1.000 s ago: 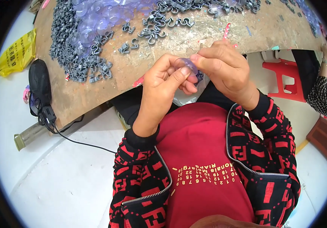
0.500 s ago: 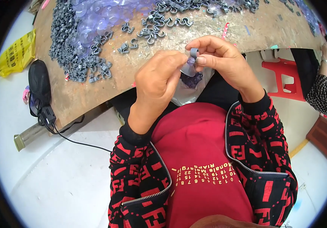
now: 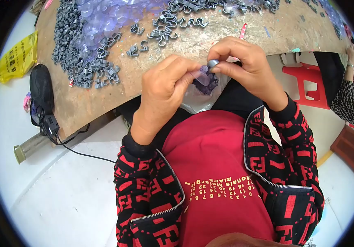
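My left hand (image 3: 166,84) pinches a clear, purple-tinted suction cup (image 3: 203,78) by its edge, just past the table's near edge. Between the thumb and fingers of my right hand (image 3: 242,61) is a grey plastic clip (image 3: 213,63), which meets the knob of the suction cup. Whether the two parts are joined, I cannot tell. Below them, an open clear plastic bag (image 3: 198,105) at my lap holds dark purple pieces (image 3: 207,87), partly hidden by my hands.
Loose grey clips (image 3: 72,53) and a heap of suction cups (image 3: 107,18) cover the table's far left. A yellow bag (image 3: 18,57), a black case (image 3: 42,86) with a cable and a red stool (image 3: 306,82) stand around the table (image 3: 115,92). Another person's arm (image 3: 351,70) is at right.
My right hand has turned the grey clip, so its rounded side now faces up against the suction cup's knob. My left hand has shifted slightly left.
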The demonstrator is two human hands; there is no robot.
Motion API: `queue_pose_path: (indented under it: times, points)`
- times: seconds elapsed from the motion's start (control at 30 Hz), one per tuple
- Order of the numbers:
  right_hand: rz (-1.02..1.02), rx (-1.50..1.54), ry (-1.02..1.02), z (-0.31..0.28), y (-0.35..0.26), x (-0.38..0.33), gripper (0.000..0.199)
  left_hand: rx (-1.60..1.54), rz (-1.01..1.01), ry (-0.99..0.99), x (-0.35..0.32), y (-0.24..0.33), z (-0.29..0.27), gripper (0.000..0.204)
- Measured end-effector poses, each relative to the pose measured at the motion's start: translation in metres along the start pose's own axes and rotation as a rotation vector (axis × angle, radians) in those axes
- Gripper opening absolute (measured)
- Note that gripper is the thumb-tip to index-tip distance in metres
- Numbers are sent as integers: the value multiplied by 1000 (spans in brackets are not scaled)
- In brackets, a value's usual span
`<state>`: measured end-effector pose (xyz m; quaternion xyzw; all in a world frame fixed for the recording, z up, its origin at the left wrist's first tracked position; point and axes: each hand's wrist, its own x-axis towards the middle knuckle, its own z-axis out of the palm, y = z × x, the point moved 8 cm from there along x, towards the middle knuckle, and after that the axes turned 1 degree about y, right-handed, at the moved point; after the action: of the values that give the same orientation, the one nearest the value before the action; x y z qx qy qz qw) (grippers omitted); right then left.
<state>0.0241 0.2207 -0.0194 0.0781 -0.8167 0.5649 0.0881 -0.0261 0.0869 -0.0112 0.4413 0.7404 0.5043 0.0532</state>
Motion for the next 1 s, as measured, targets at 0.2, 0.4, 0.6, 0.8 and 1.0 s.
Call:
queue_pose_path:
  times: [0.2,0.4,0.6,0.8,1.0]
  points:
    - [-18,-193,42,4,34,5,17,313,227,-64,13,-8,12,16]
    - [-224,-526,73,5,39,12,20,420,342,-120,25,-23,22,15]
    - [-264,-497,87,3,37,16,20,435,469,-193,31,-20,23,14]
    - [-257,-513,66,5,41,16,21,421,441,-211,29,-24,19,21]
    - [-222,-530,73,4,44,14,22,221,77,44,4,-21,12,34]
